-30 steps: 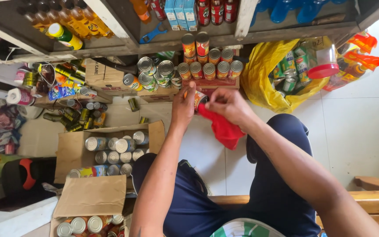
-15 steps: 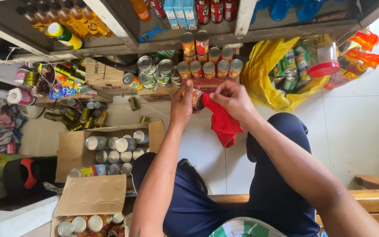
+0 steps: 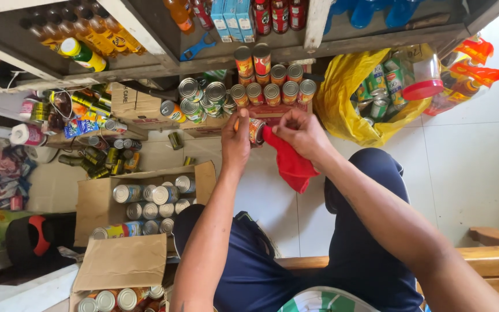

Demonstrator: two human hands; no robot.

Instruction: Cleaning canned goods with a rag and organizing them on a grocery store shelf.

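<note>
The person sits with both hands raised over pale floor tiles [image 3: 463, 173], close against a low shelf edge [image 3: 261, 112]. To the right the tiles lie bare past the knee; to the left a cardboard box [image 3: 96, 202] of tins hems the leg in, and a second box [image 3: 122, 263] sits nearer the body.

The left hand [image 3: 236, 138] grips a small can [image 3: 255, 130] — fingers curled round its side, thumb on top. The right hand [image 3: 301, 134] has its fingers closed on a red cloth [image 3: 290, 164], pressing it against the can; the loose end of the cloth hangs down toward the lap. The can lies on its side, long axis roughly left to right, one end facing the right hand, much of it hidden by fingers and cloth.

Counted: one can in hand, one cloth. On the shelf just behind the hands, a row of five upright orange-labelled tins [image 3: 272, 91] with two taller ones stacked behind; silver-topped tins to their left, too jumbled to count. A yellow bag [image 3: 347, 92] of green tins sits to the right, touching the shelf
</note>
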